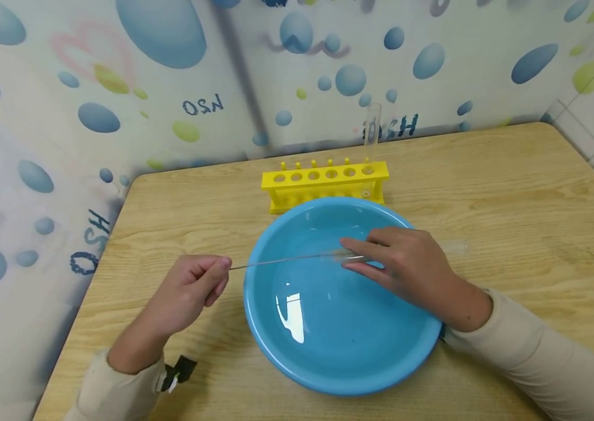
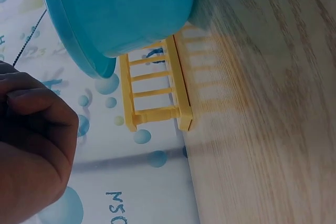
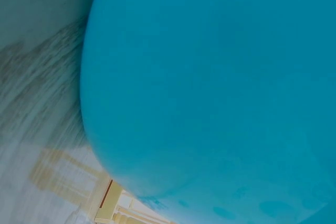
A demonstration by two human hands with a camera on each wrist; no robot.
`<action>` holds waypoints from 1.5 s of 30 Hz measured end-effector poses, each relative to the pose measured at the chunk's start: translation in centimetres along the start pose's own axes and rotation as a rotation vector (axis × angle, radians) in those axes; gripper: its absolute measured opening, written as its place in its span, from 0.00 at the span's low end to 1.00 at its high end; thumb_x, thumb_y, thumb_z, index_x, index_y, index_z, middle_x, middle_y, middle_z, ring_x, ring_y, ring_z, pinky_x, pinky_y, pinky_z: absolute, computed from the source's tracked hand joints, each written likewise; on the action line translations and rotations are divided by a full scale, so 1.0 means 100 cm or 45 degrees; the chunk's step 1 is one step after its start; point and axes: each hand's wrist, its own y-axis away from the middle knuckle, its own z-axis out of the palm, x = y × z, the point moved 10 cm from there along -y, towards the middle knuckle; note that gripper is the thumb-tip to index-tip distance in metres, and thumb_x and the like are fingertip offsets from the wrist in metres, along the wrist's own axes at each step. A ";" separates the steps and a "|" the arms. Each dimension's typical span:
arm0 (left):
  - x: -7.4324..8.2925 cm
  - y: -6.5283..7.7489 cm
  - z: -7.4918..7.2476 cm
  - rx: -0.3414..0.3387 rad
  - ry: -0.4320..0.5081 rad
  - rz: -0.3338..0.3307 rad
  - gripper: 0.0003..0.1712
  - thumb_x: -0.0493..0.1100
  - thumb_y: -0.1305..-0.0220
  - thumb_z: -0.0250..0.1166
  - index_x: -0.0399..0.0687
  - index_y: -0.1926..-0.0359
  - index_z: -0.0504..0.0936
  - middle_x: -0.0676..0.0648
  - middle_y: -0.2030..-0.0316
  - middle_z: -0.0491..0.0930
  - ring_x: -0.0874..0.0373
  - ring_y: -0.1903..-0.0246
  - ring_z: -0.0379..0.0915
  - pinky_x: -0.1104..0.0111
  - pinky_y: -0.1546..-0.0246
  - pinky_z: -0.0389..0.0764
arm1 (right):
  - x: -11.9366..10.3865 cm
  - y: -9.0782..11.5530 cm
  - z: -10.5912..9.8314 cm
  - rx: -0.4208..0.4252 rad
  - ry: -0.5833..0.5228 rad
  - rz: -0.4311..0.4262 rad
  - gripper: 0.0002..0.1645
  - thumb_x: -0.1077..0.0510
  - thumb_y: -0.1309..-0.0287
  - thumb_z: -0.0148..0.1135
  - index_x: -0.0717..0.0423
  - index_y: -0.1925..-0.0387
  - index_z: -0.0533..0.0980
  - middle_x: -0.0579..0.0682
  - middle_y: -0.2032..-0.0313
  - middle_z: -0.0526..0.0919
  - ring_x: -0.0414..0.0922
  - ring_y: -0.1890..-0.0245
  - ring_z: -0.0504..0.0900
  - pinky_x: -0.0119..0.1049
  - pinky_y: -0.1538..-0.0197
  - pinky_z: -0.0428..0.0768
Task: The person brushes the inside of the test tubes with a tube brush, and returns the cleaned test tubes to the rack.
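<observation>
My left hand pinches the twisted wire handle of a test tube brush between thumb and fingers, left of the blue basin. Over the basin, my right hand grips a clear glass test tube lying nearly level, its rounded end sticking out to the right. The brush bristles sit at the left end of the tube; how deep they reach is hidden by the right fingers. In the left wrist view, the left hand has curled fingers and the wire runs upward. The right wrist view shows no hand.
Behind the basin stands a yellow test tube rack with another clear test tube upright in its rightmost hole. Everything rests on a wooden table against a patterned wall. A small black piece hangs by the left cuff.
</observation>
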 end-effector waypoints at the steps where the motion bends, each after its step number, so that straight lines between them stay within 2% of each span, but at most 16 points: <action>1: 0.000 -0.001 0.003 -0.016 0.000 -0.007 0.27 0.38 0.21 0.47 0.43 0.84 0.67 0.47 0.88 0.62 0.57 0.88 0.56 0.67 0.87 0.60 | 0.000 0.000 0.000 0.001 -0.003 -0.003 0.28 0.49 0.59 0.81 0.50 0.52 0.86 0.47 0.74 0.85 0.40 0.78 0.80 0.29 0.75 0.78; 5: 0.000 -0.006 0.012 -0.054 -0.009 -0.025 0.26 0.38 0.21 0.48 0.43 0.83 0.69 0.48 0.87 0.64 0.57 0.86 0.59 0.67 0.86 0.62 | -0.001 0.000 0.001 0.003 -0.012 -0.011 0.28 0.49 0.58 0.81 0.50 0.52 0.86 0.47 0.74 0.85 0.40 0.77 0.80 0.29 0.75 0.77; 12: -0.002 -0.012 0.025 -0.057 -0.026 -0.056 0.25 0.40 0.21 0.49 0.42 0.81 0.70 0.50 0.87 0.65 0.57 0.85 0.60 0.68 0.84 0.65 | -0.001 -0.001 0.004 -0.018 -0.009 -0.004 0.28 0.48 0.57 0.81 0.50 0.51 0.86 0.47 0.74 0.85 0.40 0.78 0.80 0.29 0.75 0.77; 17: 0.000 -0.017 0.033 -0.039 -0.135 -0.031 0.24 0.42 0.22 0.52 0.47 0.81 0.72 0.54 0.87 0.66 0.61 0.84 0.62 0.70 0.84 0.69 | 0.000 -0.003 0.005 -0.041 -0.001 0.002 0.28 0.47 0.57 0.81 0.49 0.51 0.86 0.47 0.74 0.85 0.40 0.77 0.80 0.30 0.74 0.78; 22: 0.007 -0.021 0.036 0.027 -0.281 0.048 0.23 0.41 0.25 0.56 0.51 0.82 0.73 0.58 0.86 0.67 0.61 0.80 0.65 0.70 0.79 0.71 | 0.000 -0.002 0.006 -0.059 0.006 0.000 0.28 0.47 0.55 0.80 0.49 0.50 0.86 0.47 0.74 0.85 0.40 0.77 0.80 0.29 0.74 0.78; 25: 0.011 -0.024 0.040 0.045 -0.328 0.098 0.23 0.40 0.26 0.58 0.52 0.83 0.73 0.59 0.86 0.67 0.59 0.76 0.64 0.69 0.75 0.71 | 0.001 -0.001 0.006 -0.064 0.005 0.007 0.28 0.47 0.55 0.80 0.49 0.50 0.86 0.47 0.74 0.85 0.40 0.77 0.80 0.29 0.74 0.78; 32: 0.017 -0.031 0.053 0.019 -0.344 0.188 0.22 0.37 0.29 0.60 0.51 0.83 0.74 0.60 0.86 0.69 0.60 0.74 0.64 0.68 0.72 0.70 | 0.002 -0.002 0.006 -0.063 0.005 0.004 0.28 0.46 0.56 0.80 0.49 0.50 0.86 0.47 0.73 0.85 0.40 0.76 0.81 0.31 0.73 0.80; 37: 0.018 -0.034 0.057 0.030 -0.403 0.210 0.20 0.37 0.30 0.62 0.52 0.82 0.75 0.60 0.85 0.70 0.61 0.74 0.63 0.69 0.72 0.69 | 0.002 -0.001 0.006 -0.063 -0.002 0.002 0.25 0.44 0.50 0.76 0.49 0.50 0.86 0.47 0.73 0.85 0.40 0.76 0.81 0.30 0.73 0.80; 41: 0.019 -0.034 0.058 0.042 -0.512 0.244 0.19 0.38 0.29 0.61 0.53 0.81 0.74 0.60 0.84 0.69 0.63 0.74 0.62 0.70 0.72 0.68 | 0.002 -0.001 0.005 -0.054 -0.012 0.007 0.24 0.43 0.47 0.75 0.49 0.51 0.86 0.47 0.73 0.85 0.40 0.76 0.81 0.30 0.73 0.80; 43: 0.025 -0.034 0.059 0.055 -0.627 0.315 0.19 0.40 0.30 0.62 0.53 0.80 0.73 0.60 0.85 0.69 0.65 0.76 0.62 0.69 0.70 0.68 | 0.003 -0.001 0.004 -0.052 -0.012 0.017 0.24 0.44 0.48 0.75 0.49 0.51 0.86 0.47 0.73 0.85 0.40 0.76 0.81 0.30 0.73 0.79; 45: 0.034 -0.032 0.059 0.077 -0.777 0.429 0.17 0.42 0.33 0.65 0.53 0.79 0.73 0.59 0.85 0.69 0.66 0.79 0.63 0.68 0.68 0.68 | 0.004 0.000 0.003 -0.049 -0.003 0.034 0.25 0.44 0.49 0.76 0.49 0.51 0.86 0.47 0.73 0.85 0.40 0.76 0.82 0.29 0.74 0.79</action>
